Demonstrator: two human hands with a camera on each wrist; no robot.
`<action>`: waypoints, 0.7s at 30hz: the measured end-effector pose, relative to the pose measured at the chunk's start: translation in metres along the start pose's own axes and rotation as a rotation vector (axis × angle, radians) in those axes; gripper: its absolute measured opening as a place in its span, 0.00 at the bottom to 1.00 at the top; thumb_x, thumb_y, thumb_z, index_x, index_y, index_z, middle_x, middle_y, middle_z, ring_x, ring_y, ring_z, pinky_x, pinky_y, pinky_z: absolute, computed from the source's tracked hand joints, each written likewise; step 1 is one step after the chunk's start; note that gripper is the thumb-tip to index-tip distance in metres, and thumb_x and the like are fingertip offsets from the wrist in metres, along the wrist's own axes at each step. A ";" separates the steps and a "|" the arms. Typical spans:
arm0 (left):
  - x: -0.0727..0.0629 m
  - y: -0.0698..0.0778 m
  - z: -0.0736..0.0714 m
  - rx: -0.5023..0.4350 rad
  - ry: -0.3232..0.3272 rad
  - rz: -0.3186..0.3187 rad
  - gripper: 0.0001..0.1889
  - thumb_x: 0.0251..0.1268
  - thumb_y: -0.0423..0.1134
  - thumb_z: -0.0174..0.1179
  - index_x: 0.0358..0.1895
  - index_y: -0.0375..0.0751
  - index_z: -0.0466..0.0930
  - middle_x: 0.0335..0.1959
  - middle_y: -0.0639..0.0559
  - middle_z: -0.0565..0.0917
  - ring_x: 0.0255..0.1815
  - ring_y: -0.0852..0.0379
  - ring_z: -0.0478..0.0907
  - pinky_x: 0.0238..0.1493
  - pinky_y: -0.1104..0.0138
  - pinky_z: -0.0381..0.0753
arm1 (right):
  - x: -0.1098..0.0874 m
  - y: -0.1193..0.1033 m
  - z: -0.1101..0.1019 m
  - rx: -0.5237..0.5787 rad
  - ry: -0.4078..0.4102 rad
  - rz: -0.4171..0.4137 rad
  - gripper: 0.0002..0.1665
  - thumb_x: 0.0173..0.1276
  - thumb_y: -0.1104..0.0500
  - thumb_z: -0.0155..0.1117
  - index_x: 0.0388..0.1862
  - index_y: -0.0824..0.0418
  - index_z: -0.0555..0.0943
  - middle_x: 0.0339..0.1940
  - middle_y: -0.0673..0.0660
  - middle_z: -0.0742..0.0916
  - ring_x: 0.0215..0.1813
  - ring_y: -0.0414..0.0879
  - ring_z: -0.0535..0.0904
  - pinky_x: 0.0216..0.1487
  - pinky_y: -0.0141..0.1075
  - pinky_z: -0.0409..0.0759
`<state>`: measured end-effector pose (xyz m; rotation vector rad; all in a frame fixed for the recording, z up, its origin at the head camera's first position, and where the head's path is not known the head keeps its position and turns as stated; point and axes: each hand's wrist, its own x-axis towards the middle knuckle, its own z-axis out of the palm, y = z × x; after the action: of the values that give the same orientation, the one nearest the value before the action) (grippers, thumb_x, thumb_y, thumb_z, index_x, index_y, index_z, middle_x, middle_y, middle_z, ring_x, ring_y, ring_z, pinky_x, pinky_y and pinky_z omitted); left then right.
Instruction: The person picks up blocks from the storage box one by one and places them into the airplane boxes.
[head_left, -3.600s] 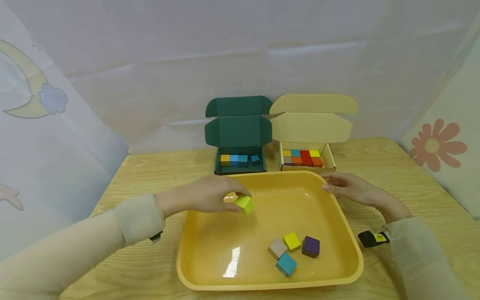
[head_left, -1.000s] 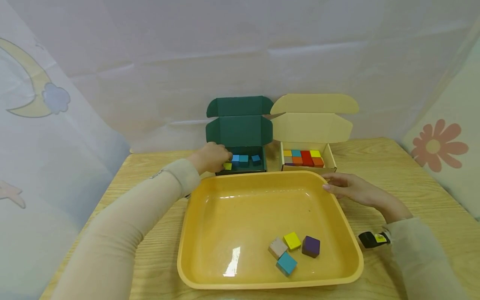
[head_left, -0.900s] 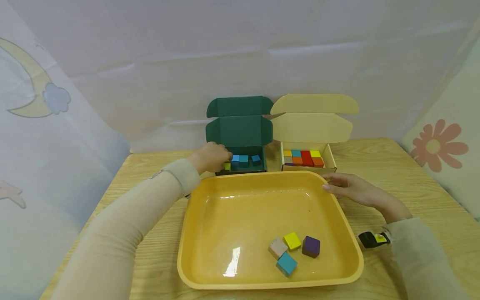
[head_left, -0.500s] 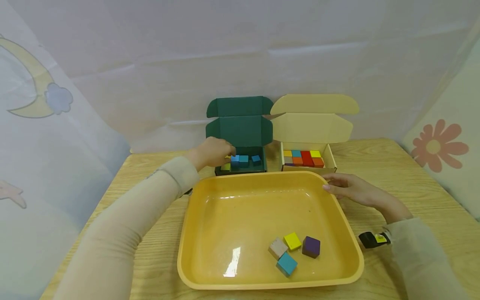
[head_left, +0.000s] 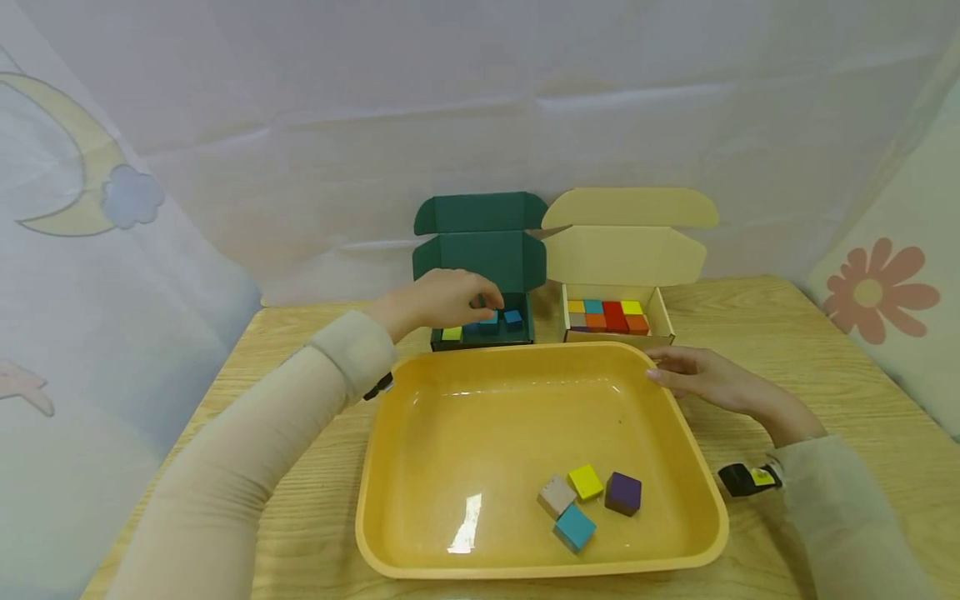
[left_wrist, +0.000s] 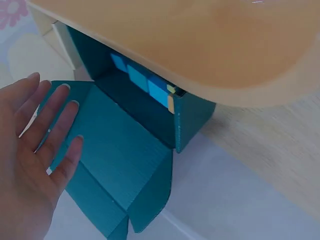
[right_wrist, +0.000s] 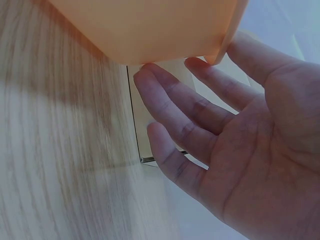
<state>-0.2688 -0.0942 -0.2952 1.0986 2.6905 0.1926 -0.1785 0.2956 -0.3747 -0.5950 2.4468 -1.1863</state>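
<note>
My left hand (head_left: 450,298) hovers over the green box (head_left: 495,340), fingers spread and holding nothing. In the left wrist view, that hand's straight fingers pass over the box's open lid (left_wrist: 120,150). Inside, a yellow-green cube (head_left: 452,333) sits at the front left. A teal cube (head_left: 489,320) and a blue cube (head_left: 513,317) show to its right; the hand hides the cubes behind it. My right hand (head_left: 705,379) holds the far right corner of the yellow tray (head_left: 540,572), its thumb over the rim (right_wrist: 229,30) and its fingers below it.
In the tray lie a yellow cube (head_left: 585,482), a purple cube (head_left: 622,493), a light wooden cube (head_left: 557,497) and a teal cube (head_left: 574,528). A cream box (head_left: 660,321) holding several coloured blocks stands right of the green box, its lid up.
My left hand carried the yellow-green cube from over the tray into the green box and let it go there. It then rose and shifted right. The right hand stayed on the tray.
</note>
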 end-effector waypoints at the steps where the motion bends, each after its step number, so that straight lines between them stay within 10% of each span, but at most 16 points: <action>1: 0.000 0.002 -0.001 -0.008 0.009 0.006 0.16 0.75 0.47 0.56 0.61 0.52 0.80 0.57 0.58 0.81 0.51 0.59 0.78 0.54 0.61 0.77 | 0.000 0.000 0.000 0.001 0.001 0.002 0.28 0.79 0.57 0.53 0.70 0.73 0.66 0.57 0.68 0.82 0.53 0.53 0.81 0.47 0.42 0.83; 21: -0.021 0.052 0.002 0.040 0.028 0.201 0.18 0.70 0.51 0.62 0.59 0.52 0.82 0.55 0.62 0.82 0.54 0.62 0.77 0.55 0.66 0.75 | -0.001 0.000 0.000 0.002 0.001 0.011 0.30 0.79 0.57 0.53 0.70 0.75 0.65 0.58 0.70 0.81 0.55 0.60 0.80 0.48 0.43 0.83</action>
<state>-0.2189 -0.0721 -0.2829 1.3887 2.6166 0.1896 -0.1782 0.2961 -0.3748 -0.5798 2.4460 -1.1845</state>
